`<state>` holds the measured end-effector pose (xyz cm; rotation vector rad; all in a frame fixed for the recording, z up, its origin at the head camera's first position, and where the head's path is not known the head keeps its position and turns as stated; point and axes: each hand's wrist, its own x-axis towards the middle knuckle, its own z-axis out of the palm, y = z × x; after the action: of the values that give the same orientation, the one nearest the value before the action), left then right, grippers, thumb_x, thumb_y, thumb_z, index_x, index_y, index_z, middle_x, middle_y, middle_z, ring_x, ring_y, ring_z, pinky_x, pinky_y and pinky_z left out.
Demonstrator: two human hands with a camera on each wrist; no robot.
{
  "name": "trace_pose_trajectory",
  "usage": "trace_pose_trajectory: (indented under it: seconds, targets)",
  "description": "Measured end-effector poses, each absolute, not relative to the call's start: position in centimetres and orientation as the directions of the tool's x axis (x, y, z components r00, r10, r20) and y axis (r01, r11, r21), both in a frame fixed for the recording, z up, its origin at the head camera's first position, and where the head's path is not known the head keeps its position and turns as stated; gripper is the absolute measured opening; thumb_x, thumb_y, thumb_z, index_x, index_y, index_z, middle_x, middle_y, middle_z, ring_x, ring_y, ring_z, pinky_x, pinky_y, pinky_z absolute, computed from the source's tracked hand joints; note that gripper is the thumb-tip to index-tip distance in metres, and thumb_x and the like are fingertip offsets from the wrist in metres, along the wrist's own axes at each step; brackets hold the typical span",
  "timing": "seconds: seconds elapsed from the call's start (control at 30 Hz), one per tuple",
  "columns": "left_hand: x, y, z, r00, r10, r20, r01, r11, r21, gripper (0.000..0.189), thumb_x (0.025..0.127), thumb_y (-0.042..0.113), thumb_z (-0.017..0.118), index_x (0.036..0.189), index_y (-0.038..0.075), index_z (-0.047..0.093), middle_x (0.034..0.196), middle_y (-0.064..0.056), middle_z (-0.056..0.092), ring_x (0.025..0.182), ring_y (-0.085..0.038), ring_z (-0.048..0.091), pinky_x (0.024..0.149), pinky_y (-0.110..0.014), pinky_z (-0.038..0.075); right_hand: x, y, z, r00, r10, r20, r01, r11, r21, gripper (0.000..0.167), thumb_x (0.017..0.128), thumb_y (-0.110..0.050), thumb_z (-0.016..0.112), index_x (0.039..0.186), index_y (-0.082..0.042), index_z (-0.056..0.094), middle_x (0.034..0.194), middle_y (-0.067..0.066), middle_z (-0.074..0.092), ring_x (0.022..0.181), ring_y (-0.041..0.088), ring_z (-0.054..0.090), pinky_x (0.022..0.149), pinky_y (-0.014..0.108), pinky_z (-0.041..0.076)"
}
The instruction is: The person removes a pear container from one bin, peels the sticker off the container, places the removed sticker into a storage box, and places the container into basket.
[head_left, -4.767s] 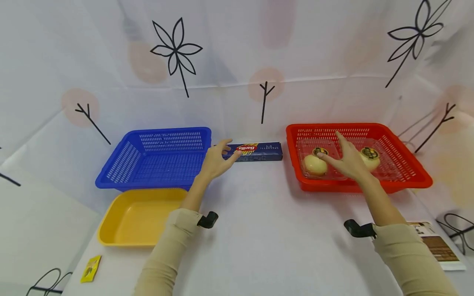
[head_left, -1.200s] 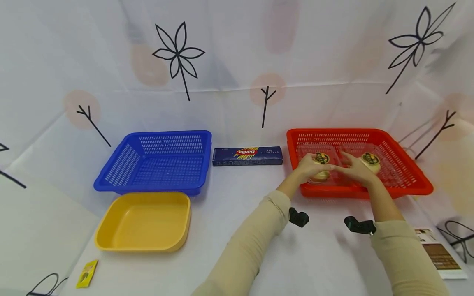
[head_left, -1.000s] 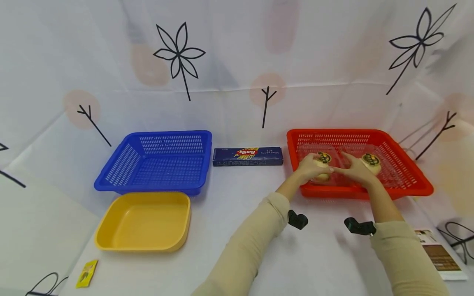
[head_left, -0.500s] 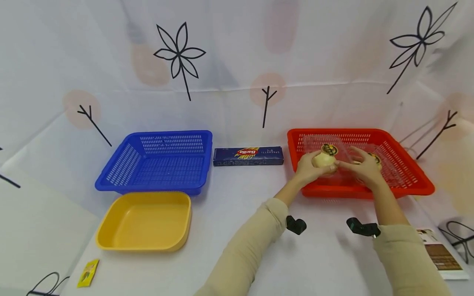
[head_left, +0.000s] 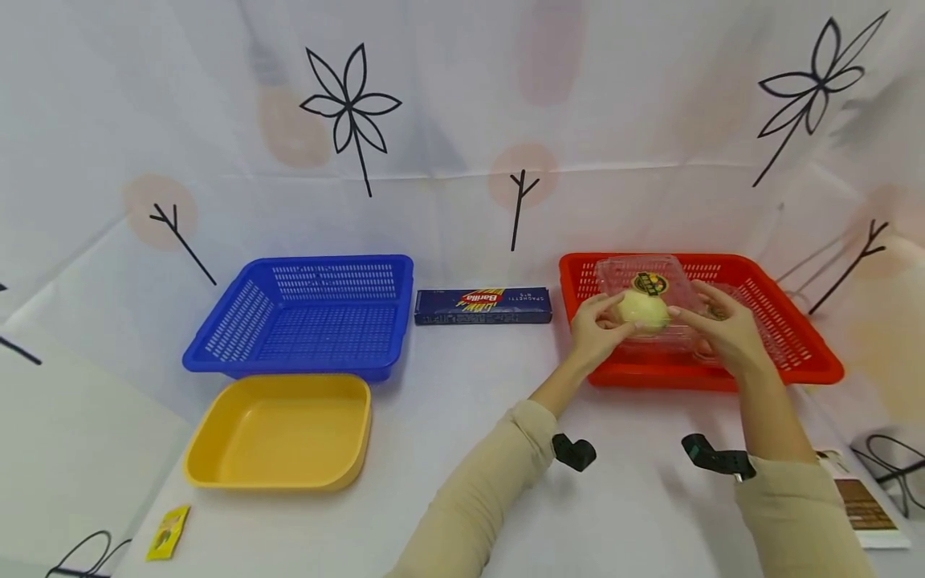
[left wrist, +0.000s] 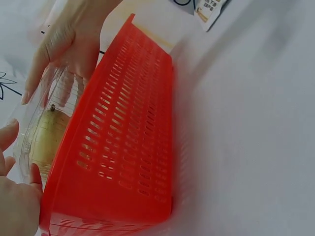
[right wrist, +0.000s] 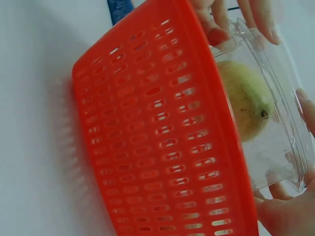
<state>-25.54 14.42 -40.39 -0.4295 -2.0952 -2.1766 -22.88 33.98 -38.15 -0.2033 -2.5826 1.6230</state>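
Note:
A clear plastic clamshell box (head_left: 650, 283), with a dark round label and a pale yellow-green fruit (head_left: 641, 311) inside, is raised and tilted within the red basket (head_left: 654, 376). My left hand (head_left: 596, 331) grips its left side and my right hand (head_left: 730, 335) its right side. Both thumbs lie at the near side. From the right wrist, the fruit (left wrist: 49, 135) and its stem end show through the plastic, partly behind the basket wall. A second clear box (head_left: 753, 321) sits in the basket's right part, largely covered by my right hand.
On the left stand a blue basket (head_left: 303, 365) and, nearer, a yellow tray (head_left: 282, 486). A spaghetti box (head_left: 482, 306) lies between the baskets. A small yellow packet (head_left: 169, 532) lies at lower left; a brown-and-white pack (head_left: 863, 506) is beside my right sleeve.
Both hands came together over the red basket, the left from beside the spaghetti box. They took hold of the left clamshell box, which has risen, tilted and shifted slightly right.

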Motion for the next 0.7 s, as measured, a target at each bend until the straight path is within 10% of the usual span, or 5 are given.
trace_pose_trajectory:
  seconds: [0.27, 0.7]
  targets:
    - [-25.1, 13.8, -40.2, -0.953, 0.099, 0.288, 0.271, -0.151, 0.951, 0.046, 0.072, 0.000, 0.078, 0.116, -0.003, 0.065, 0.124, -0.016, 0.055, 0.069, -0.003, 0.053, 0.067, -0.012, 0.049, -22.1, 33.5, -37.5, -0.991, 0.136, -0.015, 0.072, 0.427, -0.901, 0.072, 0.091, -0.039, 0.059, 0.151, -0.028, 0.021, 0.154, 0.020, 0.015, 0.132, 0.042, 0.023, 0.070, 0.014, 0.049]
    - [-23.4, 11.3, -38.5, -0.933, 0.088, 0.350, 0.331, -0.178, 0.927, 0.045, 0.074, 0.001, 0.077, 0.117, -0.003, 0.064, 0.127, -0.014, 0.055, 0.074, 0.000, 0.054, 0.078, -0.016, 0.050, -19.9, 31.3, -35.9, -0.993, 0.107, 0.044, -0.023, 0.192, -0.981, 0.065, 0.091, -0.022, 0.062, 0.148, -0.027, 0.030, 0.122, -0.006, 0.043, 0.103, 0.004, 0.043, 0.068, 0.010, 0.048]
